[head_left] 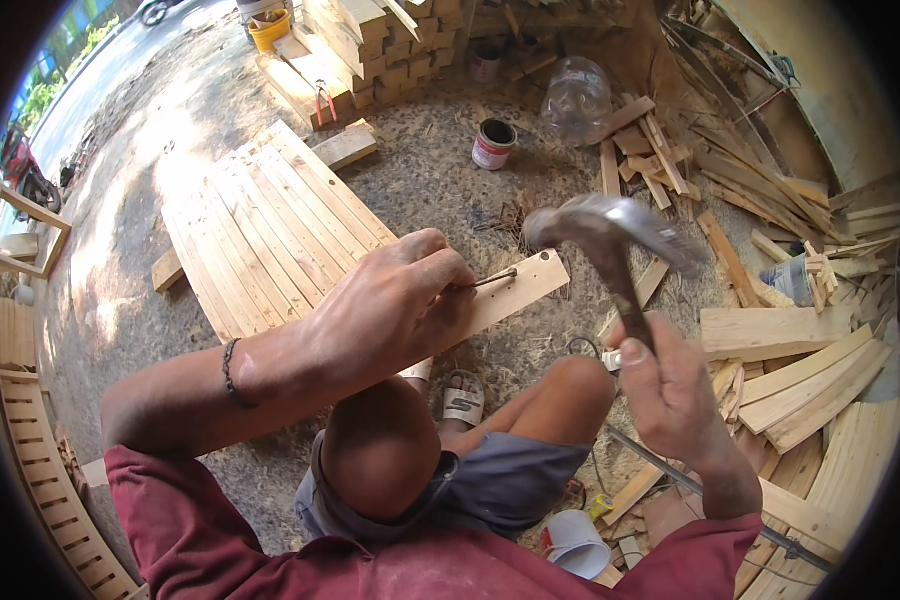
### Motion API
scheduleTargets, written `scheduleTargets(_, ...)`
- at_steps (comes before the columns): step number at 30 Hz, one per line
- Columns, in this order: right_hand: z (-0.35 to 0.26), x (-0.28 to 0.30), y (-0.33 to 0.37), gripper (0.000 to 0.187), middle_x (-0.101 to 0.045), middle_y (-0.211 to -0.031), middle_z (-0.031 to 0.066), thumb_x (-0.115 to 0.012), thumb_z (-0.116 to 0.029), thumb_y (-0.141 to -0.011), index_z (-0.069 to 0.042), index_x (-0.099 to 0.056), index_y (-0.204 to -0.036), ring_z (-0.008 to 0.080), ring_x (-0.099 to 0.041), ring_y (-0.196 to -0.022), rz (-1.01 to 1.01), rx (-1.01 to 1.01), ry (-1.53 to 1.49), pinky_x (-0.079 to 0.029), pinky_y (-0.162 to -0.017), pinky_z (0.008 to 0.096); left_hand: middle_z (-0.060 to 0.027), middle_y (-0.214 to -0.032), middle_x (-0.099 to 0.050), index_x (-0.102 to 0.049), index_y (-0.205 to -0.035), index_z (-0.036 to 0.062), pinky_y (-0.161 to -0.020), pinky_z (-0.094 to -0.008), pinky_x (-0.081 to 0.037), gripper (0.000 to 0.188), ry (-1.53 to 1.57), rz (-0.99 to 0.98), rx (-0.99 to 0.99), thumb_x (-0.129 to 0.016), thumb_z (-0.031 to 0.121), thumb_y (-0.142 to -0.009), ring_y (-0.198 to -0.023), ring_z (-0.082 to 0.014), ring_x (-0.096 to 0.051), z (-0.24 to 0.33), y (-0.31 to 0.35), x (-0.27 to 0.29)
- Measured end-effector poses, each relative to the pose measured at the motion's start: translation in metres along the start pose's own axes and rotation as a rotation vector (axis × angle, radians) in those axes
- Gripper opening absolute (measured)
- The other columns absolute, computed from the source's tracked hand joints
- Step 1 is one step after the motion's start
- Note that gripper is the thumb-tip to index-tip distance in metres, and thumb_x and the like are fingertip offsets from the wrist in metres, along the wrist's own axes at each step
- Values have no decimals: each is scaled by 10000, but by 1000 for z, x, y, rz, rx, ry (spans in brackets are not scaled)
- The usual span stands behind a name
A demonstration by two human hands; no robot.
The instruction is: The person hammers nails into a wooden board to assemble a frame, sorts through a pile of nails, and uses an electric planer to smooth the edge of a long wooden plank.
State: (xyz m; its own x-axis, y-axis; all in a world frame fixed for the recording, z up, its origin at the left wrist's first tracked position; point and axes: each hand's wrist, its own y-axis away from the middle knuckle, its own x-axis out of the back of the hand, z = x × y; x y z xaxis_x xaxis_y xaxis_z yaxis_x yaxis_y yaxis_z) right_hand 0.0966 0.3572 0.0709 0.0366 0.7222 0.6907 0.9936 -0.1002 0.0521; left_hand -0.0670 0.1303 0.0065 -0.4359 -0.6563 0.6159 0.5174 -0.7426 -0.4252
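Maroon shirt (430,575) nearest; right hand (670,395) grips hammer (612,236), left hand (408,282) apparently pinches a nail (497,277).

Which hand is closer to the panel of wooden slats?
Left. The left hand, holding a nail, is at the near right corner of the panel; the right hand, gripping a hammer, is farther off to the right.

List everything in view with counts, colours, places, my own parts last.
held nail: one, dark, centre
hammer: one, grey, right of centre
board below nail: one, pale, centre
slatted panel: one, pale, upper left
slatted frame: one, pale, lower left
wood scraps: many, pale, right
stacked blocks: many, pale, top
nearer can: one, red-labelled, upper centre
plastic bottle: one, clear, top
pliers: one, red, top
yellow bucket: one, top left
white bucket: one, bottom
sleeves: two, maroon, bottom
left grip: one, on nail
right grip: one, on hammer
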Motion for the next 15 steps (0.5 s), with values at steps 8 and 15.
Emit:
scheduleTargets(8, -18, 44, -1, 228, -427, -604, -19, -433, -236, -1036, -49, -554, -1083, 32, -406, -480, 216, 59, -406, -338, -415, 185, -176, -827, -589, -617, -878, -8, -656, -429, -513, 103, -37, -33, 52, -661, 0, -786, -763, -361, -619, -4, 6, 2)
scheduleTargets(15, 14, 52, 13, 268, -547, -809, 90, -412, -265, -1046, -36, -546, -1086, 161, -507, -646, 287, 452, -282, -412, -527, 319, -176, -819, -589, -617, -858, -8, -658, -438, -515, 87, -25, -28, 28, -656, 12, -782, -771, -365, -620, -2, 3, -2)
